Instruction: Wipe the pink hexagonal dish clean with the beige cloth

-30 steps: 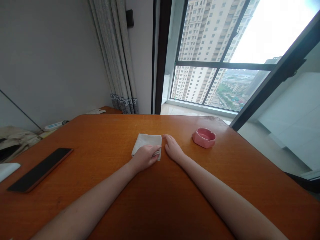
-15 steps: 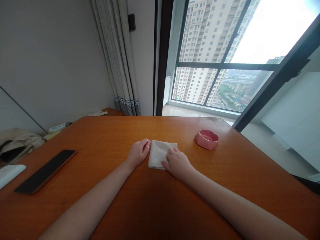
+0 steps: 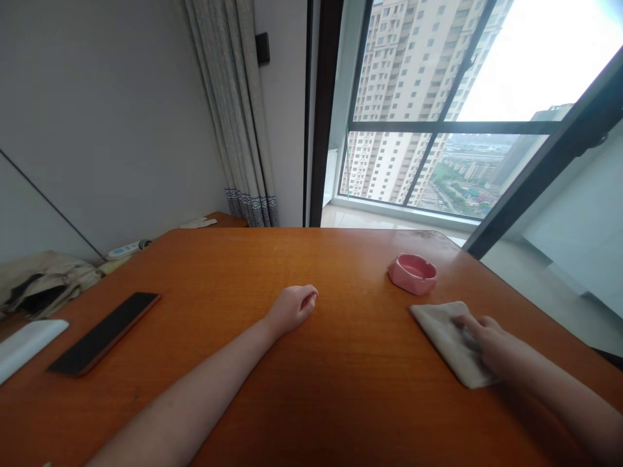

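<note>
A folded pale cloth (image 3: 440, 327) is at the right side of the wooden table (image 3: 350, 383), tilted at an angle. Motion blurs my right hand (image 3: 489, 342), whose fingers hold the cloth from above, near its right edge. Near the table's middle rests my left hand (image 3: 294, 307), its fingers curled closed with nothing visible in them. A pink ashtray (image 3: 413, 275) stands just beyond the cloth.
At the left of the table lie a flat black slab (image 3: 104, 334) with a reddish edge and a white object (image 3: 32, 347). Bundled fabric (image 3: 48, 279) and a power strip (image 3: 127, 249) sit past the left edge. A window (image 3: 442, 123) is behind.
My right hand has moved right and nearer, taking the cloth from the table's middle to below the ashtray. My left hand stays near the middle, fingers now more curled. The view has shifted slightly.
</note>
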A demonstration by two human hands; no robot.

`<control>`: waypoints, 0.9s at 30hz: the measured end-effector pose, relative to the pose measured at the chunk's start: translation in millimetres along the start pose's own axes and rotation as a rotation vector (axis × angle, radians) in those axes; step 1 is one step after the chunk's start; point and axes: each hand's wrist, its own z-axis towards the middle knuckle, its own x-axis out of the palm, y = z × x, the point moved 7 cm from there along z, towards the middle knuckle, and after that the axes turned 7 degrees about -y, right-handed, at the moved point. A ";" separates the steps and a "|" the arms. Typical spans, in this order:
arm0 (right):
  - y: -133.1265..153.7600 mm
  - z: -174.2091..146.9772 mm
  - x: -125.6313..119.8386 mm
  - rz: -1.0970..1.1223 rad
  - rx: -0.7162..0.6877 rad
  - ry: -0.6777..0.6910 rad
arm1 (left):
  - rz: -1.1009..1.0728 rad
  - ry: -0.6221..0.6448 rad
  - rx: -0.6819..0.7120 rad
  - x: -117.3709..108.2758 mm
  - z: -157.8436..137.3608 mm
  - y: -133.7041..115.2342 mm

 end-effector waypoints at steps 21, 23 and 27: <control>325.1 40.9 -7.0 0.989 -0.580 0.039 | 0.105 0.215 0.060 18.5 -2.0 6.5; 319.5 38.4 -10.2 0.951 -0.600 0.026 | 0.120 0.214 0.055 18.5 -3.4 6.1; 311.8 38.0 -12.0 0.868 -0.578 0.021 | 0.119 0.194 0.037 16.8 -4.9 5.2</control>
